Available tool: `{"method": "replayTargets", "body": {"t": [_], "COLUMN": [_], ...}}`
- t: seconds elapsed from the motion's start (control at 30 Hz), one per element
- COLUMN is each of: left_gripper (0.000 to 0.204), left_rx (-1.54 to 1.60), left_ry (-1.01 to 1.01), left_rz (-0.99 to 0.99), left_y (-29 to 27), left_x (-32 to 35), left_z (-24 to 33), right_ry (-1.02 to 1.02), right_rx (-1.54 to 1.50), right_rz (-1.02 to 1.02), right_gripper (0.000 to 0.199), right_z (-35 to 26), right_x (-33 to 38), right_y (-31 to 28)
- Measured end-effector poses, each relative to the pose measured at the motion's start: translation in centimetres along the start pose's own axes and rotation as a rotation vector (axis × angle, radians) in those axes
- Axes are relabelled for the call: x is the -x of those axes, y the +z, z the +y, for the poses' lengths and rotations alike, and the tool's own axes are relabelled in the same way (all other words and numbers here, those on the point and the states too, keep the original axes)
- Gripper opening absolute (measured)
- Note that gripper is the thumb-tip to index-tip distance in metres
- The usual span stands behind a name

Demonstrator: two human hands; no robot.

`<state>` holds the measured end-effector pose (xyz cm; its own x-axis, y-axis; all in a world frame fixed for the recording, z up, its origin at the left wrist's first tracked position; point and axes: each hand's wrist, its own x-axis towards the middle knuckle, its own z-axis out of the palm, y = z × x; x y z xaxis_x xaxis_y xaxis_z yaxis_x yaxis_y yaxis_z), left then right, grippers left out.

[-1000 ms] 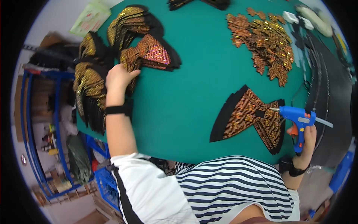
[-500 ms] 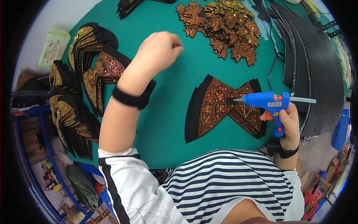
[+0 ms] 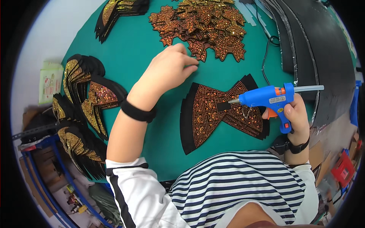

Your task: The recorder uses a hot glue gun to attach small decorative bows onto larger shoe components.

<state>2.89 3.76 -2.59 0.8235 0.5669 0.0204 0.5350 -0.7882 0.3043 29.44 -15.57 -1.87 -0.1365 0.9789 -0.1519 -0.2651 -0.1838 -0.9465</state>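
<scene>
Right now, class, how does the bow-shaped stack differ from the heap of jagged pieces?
The bow-shaped stack has larger shapes than the jagged pieces. The stack lies in nearly aligned layers; the jagged pieces lie loosely heaped. Both glitter orange against black and rest on the green table.

We have open desk (image 3: 162, 140) between our left hand (image 3: 167, 68) and the bow (image 3: 205, 114); the glue gun (image 3: 264, 96) overhangs its right side, a studded pile (image 3: 201, 26) blocks beyond.
</scene>
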Motion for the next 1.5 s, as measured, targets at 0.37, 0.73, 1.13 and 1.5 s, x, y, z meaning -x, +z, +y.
{"method": "replayTargets", "body": {"t": [0.37, 0.73, 1.13, 1.5], "left_gripper": [0.028, 0.019, 0.018, 0.035], "left_rx": [-0.187, 0.246, 1.066, 0.311], "left_ry": [0.102, -0.122, -0.376, -0.647], "left_rz": [0.213, 0.097, -0.071, 0.091], "left_y": [1.7, 0.7, -1.1, 0.0], "left_x": [-6.7, -5.2, 1.8, 5.1], "left_z": [3.3, 2.1, 0.5, 0.4], "right_ry": [-0.023, 0.004, 0.056, 0.058], "right_rx": [-0.07, -0.032, 0.069, 0.138], "right_rz": [0.014, -0.011, -0.012, 0.02], "right_gripper": [0.056, 0.054, 0.052, 0.052], "right_z": [0.3, 0.3, 0.2, 0.2], "right_x": [-0.1, -0.4, 0.2, 0.2], "right_y": [-0.5, -0.2, 0.9, 1.5]}}
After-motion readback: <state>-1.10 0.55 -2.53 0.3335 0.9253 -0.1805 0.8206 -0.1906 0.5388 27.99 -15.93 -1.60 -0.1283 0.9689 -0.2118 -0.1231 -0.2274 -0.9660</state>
